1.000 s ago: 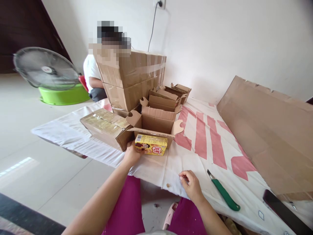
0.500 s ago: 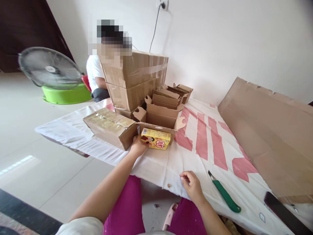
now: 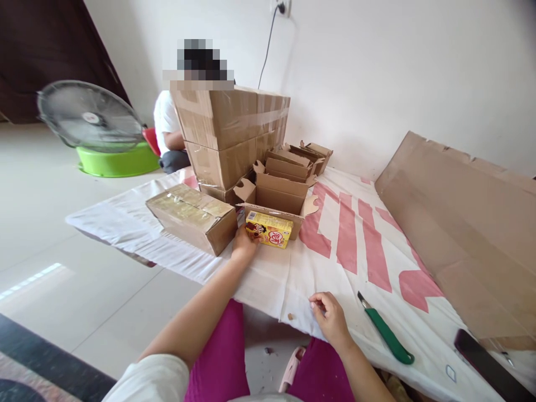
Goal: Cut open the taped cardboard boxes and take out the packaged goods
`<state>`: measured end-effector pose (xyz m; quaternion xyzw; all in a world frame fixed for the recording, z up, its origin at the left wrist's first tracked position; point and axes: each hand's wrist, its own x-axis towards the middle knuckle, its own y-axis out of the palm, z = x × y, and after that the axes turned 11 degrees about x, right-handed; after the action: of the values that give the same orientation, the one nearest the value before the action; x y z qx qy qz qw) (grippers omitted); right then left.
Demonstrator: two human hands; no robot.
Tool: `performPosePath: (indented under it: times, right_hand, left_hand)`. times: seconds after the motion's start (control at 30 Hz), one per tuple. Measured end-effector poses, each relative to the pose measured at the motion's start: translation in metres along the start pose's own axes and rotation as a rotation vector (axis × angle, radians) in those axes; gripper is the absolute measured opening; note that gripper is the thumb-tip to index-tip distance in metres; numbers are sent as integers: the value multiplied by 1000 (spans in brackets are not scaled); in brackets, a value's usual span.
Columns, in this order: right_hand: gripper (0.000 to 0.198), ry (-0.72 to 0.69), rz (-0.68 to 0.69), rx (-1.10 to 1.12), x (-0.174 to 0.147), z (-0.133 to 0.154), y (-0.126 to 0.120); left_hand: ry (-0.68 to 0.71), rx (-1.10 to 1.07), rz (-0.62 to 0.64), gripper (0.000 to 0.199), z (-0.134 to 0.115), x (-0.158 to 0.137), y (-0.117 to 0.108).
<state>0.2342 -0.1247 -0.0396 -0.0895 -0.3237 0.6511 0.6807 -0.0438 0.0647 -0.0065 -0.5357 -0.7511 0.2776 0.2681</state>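
Note:
A yellow printed carton stands on the table against the front of an open cardboard box. My left hand has closed on the carton's left end, its fingers partly hidden behind it. Just left of that hand lies a taped-shut cardboard box. At the table's near edge rests my right hand, empty, its fingers loosely curled with a gap to the thumb. A green utility knife with its blade out lies to the right of it.
Stacked sealed boxes rise behind, with a person beyond them. More open boxes line up toward the wall. A large cardboard sheet leans at right, near a dark phone-like object. A fan stands at left.
My left hand and the yellow carton have moved slightly away from me, nearer the open box. The view has shifted a little. My right hand stays in place.

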Motion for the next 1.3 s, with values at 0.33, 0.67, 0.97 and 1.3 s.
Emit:
performPosePath:
  times: [0.33, 0.67, 0.97, 1.3]
  right_hand:
    - [13, 16, -1, 23, 1, 2, 0]
    - [14, 23, 6, 11, 0, 1, 0]
    - [15, 25, 12, 12, -1, 0, 0]
    - [14, 7, -12, 4, 0, 0, 1]
  left_hand:
    - [-25, 205, 168, 20, -14, -26, -5]
    - [-3, 160, 163, 24, -25, -8, 14]
    - [48, 178, 95, 28, -17, 22, 13]
    - [177, 202, 78, 45, -5, 31, 16]
